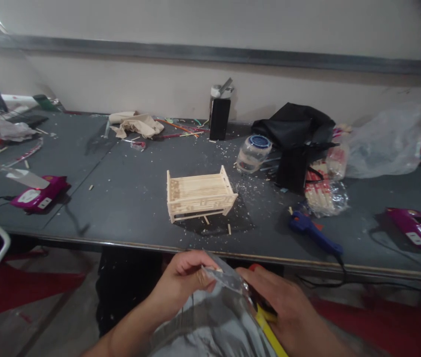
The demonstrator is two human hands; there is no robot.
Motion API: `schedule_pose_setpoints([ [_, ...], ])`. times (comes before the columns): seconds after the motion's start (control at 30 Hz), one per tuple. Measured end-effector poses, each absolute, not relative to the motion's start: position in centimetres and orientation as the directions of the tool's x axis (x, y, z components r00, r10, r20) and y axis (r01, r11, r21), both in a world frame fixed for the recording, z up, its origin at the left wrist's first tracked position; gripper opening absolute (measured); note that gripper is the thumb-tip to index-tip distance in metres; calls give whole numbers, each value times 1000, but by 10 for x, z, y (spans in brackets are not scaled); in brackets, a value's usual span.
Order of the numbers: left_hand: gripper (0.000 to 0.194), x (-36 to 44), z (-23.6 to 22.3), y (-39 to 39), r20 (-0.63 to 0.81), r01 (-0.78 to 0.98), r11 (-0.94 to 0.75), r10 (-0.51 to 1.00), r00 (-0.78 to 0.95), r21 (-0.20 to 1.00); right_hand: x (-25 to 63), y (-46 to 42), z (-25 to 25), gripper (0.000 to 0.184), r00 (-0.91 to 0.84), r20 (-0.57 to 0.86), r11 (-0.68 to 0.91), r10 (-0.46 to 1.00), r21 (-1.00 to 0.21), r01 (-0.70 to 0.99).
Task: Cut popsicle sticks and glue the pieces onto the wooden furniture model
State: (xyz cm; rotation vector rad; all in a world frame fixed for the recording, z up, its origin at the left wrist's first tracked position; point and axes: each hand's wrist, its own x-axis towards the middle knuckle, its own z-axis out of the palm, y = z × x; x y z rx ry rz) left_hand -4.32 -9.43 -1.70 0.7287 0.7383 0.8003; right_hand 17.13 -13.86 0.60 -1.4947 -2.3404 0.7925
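My left hand (190, 275) is closed in a pinch in front of the table edge, above my lap. Between its thumb and finger shows the tip of a small pale wooden stick (219, 270). My right hand (285, 297) grips a pair of scissors (268, 332) with yellow handles. Their grey blades reach left to my left fingertips and appear parted around the stick; blur hides whether they touch it. Beyond both hands, a small bed-like frame built of pale wooden sticks (201, 193) stands upright on the table.
A blue glue gun (314, 233) lies right on the grey table (129, 198). Magenta power boxes (39, 193) sit at both sides. Behind are a blue-lidded jar (253, 153), a black bag (295, 124), a phone (220, 119) against a bottle, and a beige cloth (139, 125). Stick scraps are scattered around.
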Motion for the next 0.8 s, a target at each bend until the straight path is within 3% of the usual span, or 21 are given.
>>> schedule_pose_setpoints([
  [0.33,27,-43,-9,-90,-213,-282,397,833,511,874,177,-141,1,40,-413,-60,303,909,-586,752],
  [0.53,16,-44,-7,-88,-239,-379,457,833,498,804,175,-139,-7,27,-189,196,271,962,-629,728],
  [0.67,6,-51,-6,-82,-107,-335,166,976,188,927,178,-139,-8,24,-65,288,220,956,-549,807],
  [0.8,6,-62,-2,-73,151,-69,-162,979,-138,984,199,-127,-8,33,95,353,44,931,-365,930],
])
